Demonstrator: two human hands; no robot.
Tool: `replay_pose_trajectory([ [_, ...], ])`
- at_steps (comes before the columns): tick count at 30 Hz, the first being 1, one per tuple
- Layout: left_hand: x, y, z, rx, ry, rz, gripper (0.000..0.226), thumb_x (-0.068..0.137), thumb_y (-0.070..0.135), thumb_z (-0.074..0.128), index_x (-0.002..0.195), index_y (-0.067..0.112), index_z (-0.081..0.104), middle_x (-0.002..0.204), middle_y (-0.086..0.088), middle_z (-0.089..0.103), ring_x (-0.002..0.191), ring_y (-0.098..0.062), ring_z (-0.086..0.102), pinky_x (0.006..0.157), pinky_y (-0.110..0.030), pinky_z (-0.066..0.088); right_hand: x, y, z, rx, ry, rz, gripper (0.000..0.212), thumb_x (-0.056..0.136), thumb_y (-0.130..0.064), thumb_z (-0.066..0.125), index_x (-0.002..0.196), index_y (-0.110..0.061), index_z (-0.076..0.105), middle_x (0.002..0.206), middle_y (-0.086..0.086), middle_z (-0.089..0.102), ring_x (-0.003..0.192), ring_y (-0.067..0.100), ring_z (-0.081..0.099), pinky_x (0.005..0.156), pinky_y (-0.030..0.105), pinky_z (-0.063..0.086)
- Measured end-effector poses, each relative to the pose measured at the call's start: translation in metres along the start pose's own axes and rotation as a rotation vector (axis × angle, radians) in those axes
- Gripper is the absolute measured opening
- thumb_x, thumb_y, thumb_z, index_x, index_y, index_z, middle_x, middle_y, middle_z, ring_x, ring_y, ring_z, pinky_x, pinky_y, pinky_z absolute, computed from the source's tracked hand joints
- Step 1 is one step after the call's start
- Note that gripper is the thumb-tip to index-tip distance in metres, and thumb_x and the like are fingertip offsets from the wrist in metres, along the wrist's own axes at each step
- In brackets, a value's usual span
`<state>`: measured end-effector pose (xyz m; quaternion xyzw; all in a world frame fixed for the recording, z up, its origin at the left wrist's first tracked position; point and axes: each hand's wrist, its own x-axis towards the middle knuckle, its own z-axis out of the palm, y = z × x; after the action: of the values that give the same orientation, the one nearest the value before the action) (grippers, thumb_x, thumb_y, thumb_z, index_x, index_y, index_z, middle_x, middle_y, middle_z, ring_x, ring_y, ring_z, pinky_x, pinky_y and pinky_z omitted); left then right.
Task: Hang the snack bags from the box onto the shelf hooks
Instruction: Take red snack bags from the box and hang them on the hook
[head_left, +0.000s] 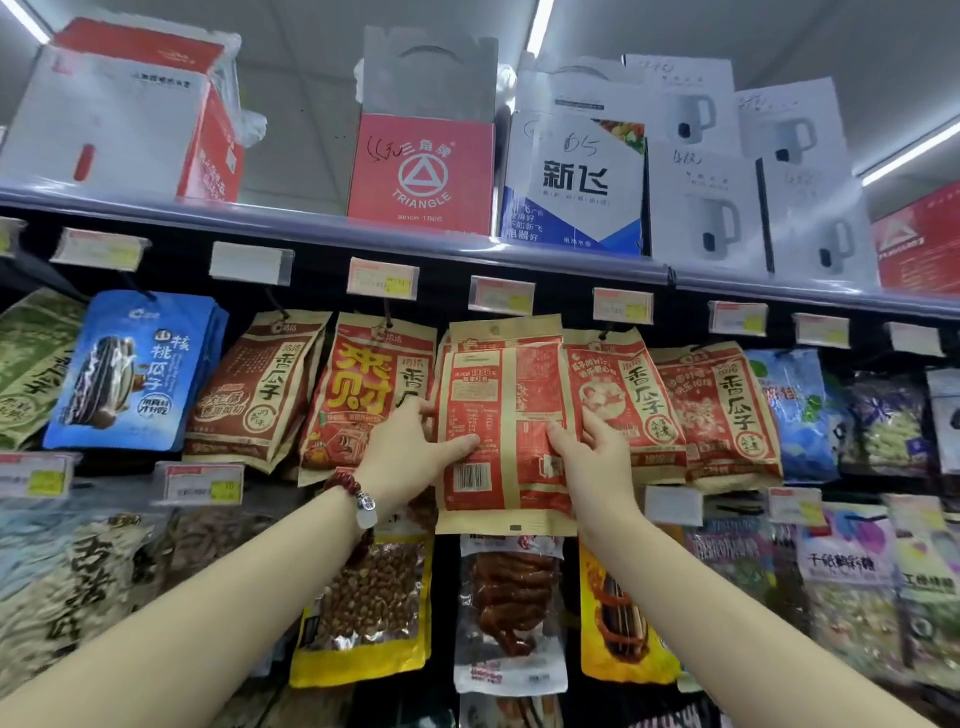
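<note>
Both hands hold one red-and-tan snack bag (506, 421) up against the hook row, its back panel with the barcode facing out. The left hand (415, 441) grips the bag's left edge, thumb across the front and fingers curled behind. The right hand (587, 447) pinches the right edge, thumb on the front. The bag's punched top sits just below a price tag (501, 295), with like bags hanging behind it. A red bag (382, 389) hangs to its left, another (621, 395) to its right. A beaded bracelet (356, 501) circles the left wrist. Boxes, one a red box (422, 174), stand on the shelf (311, 228) above.
</note>
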<state>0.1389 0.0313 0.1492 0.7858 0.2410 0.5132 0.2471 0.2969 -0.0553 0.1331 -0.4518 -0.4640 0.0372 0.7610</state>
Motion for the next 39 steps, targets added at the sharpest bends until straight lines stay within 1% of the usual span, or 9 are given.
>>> replay_pose_trajectory([
  [6, -0.008, 0.016, 0.001, -0.048, 0.019, 0.026, 0.057, 0.084, 0.033, 0.066, 0.134, 0.019, 0.042, 0.11, 0.01, 0.059, 0.092, -0.006, 0.058, 0.079, -0.028, 0.054, -0.018, -0.011, -0.003, -0.07, 0.041, -0.16, 0.015, 0.095, -0.024, 0.056, 0.09, -0.037, 0.063, 0.102, -0.006, 0.07, 0.096, 0.014, 0.068, 0.08, 0.038, 0.06],
  [8, -0.007, 0.029, -0.002, -0.069, 0.047, 0.068, 0.051, 0.086, 0.034, 0.063, 0.131, 0.02, 0.044, 0.096, 0.018, 0.053, 0.084, 0.003, 0.053, 0.068, -0.016, 0.047, -0.024, -0.015, -0.003, -0.201, 0.04, -0.277, 0.014, 0.095, -0.023, 0.055, 0.097, -0.033, 0.065, 0.099, -0.01, 0.069, 0.094, 0.007, 0.065, 0.08, 0.03, 0.058],
  [12, -0.007, 0.048, 0.0, -0.057, 0.097, 0.129, 0.068, 0.08, 0.056, 0.059, 0.136, 0.024, 0.04, 0.125, 0.005, 0.052, 0.117, -0.015, 0.052, 0.094, -0.035, 0.049, -0.034, -0.013, 0.0, -0.321, 0.051, -0.394, 0.018, 0.096, -0.022, 0.054, 0.109, -0.024, 0.067, 0.094, -0.018, 0.067, 0.09, -0.006, 0.061, 0.075, 0.011, 0.05],
  [15, -0.01, 0.06, 0.006, -0.121, 0.058, 0.13, 0.074, 0.071, 0.069, 0.057, 0.131, 0.029, 0.041, 0.122, 0.008, 0.055, 0.114, -0.014, 0.055, 0.093, -0.038, 0.052, -0.042, -0.007, 0.004, -0.369, 0.065, -0.463, 0.024, 0.096, -0.017, 0.054, 0.116, -0.024, 0.066, 0.095, -0.024, 0.064, 0.091, -0.007, 0.062, 0.081, 0.011, 0.05],
  [18, -0.013, 0.071, 0.013, -0.17, 0.058, 0.119, 0.055, 0.077, 0.057, 0.063, 0.12, 0.028, 0.044, 0.102, 0.015, 0.058, 0.099, -0.008, 0.058, 0.086, -0.03, 0.051, -0.047, -0.003, 0.007, -0.401, 0.05, -0.526, 0.037, 0.095, -0.011, 0.055, 0.13, -0.023, 0.058, 0.107, -0.021, 0.06, 0.1, -0.005, 0.058, 0.092, 0.016, 0.049],
  [23, -0.011, 0.076, 0.024, -0.214, 0.127, 0.139, 0.082, 0.063, 0.06, 0.072, 0.131, 0.024, 0.041, 0.119, 0.008, 0.06, 0.111, -0.013, 0.058, 0.096, -0.038, 0.049, -0.05, 0.004, 0.013, -0.42, -0.033, -0.588, 0.044, 0.094, -0.013, 0.056, 0.137, -0.022, 0.051, 0.121, -0.011, 0.062, 0.113, -0.003, 0.055, 0.099, 0.021, 0.048],
  [28, -0.005, 0.073, 0.022, -0.296, 0.191, 0.124, 0.034, 0.086, 0.017, 0.062, 0.117, 0.019, 0.05, 0.109, 0.0, 0.063, 0.096, -0.013, 0.063, 0.087, -0.036, 0.055, -0.051, 0.007, 0.014, -0.432, -0.225, -0.518, 0.061, 0.088, -0.03, 0.065, 0.144, -0.029, 0.041, 0.144, -0.015, 0.041, 0.136, 0.0, 0.034, 0.114, 0.03, 0.034],
  [32, -0.004, 0.065, 0.017, -0.343, 0.145, 0.154, 0.03, 0.094, 0.011, 0.049, 0.121, 0.023, 0.051, 0.1, 0.001, 0.066, 0.09, -0.018, 0.068, 0.081, -0.039, 0.059, -0.055, 0.005, 0.016, -0.405, -0.324, -0.465, 0.067, 0.083, -0.042, 0.067, 0.144, -0.034, 0.04, 0.147, -0.02, 0.032, 0.139, -0.002, 0.025, 0.115, 0.023, 0.026],
  [39, -0.004, 0.051, -0.001, -0.565, 0.004, 0.124, 0.03, 0.093, 0.002, 0.048, 0.099, 0.03, 0.058, 0.101, -0.001, 0.069, 0.082, -0.01, 0.071, 0.071, -0.027, 0.058, -0.04, 0.013, 0.006, -0.158, -0.185, -0.369, 0.054, 0.078, -0.064, 0.053, 0.126, -0.039, 0.052, 0.126, -0.021, 0.054, 0.118, -0.002, 0.051, 0.099, 0.033, 0.049],
])
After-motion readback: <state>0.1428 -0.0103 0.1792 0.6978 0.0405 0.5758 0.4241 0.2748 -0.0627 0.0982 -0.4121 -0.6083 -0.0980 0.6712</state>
